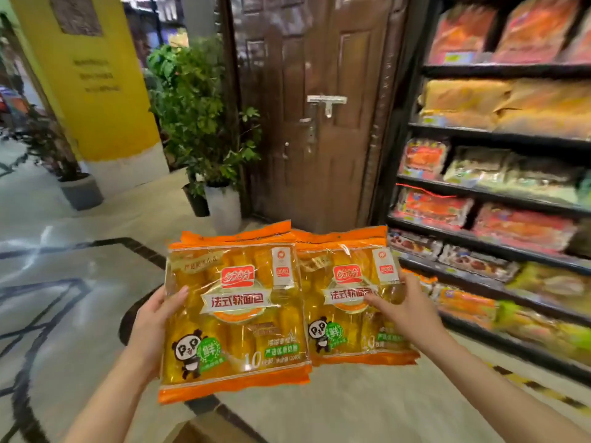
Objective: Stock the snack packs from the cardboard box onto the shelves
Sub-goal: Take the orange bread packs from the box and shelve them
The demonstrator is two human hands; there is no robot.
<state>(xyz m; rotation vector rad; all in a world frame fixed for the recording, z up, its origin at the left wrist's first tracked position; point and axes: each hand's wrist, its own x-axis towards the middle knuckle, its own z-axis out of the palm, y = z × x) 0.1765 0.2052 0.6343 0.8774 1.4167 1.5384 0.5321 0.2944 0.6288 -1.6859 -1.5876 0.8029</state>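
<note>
Packs of soft bread are held up in the air, one bundle in each hand, well apart from the shelves [499, 199] on the right. The left bread pack [235, 311] is gripped by the left hand [153, 327], with the thumb laid on the front and the other fingers hidden behind. The right bread pack [348, 302] is held by the right hand [406, 308], with the fingers spread over its front edge. More orange edges can be seen behind each front pack, so a small stack seems to be held in each grip, but how many cannot be told.

Slipping is the main worry. The wrappers look shiny and smooth, so a back pack could slide out and fall to the floor [80, 251] if a grip is loosened. The two front packs overlap a little in the middle, so one could be knocked by the other when the hands are moved.

The shelves look full already. If a pack is pushed in hard, the soft bread could be squashed, or goods already there could be shoved off. The picture of the shelves is blurry, so a free spot cannot be picked out.

A corner of the cardboard box [204, 430] is seen low down by the feet, and it could be tripped over.
</note>
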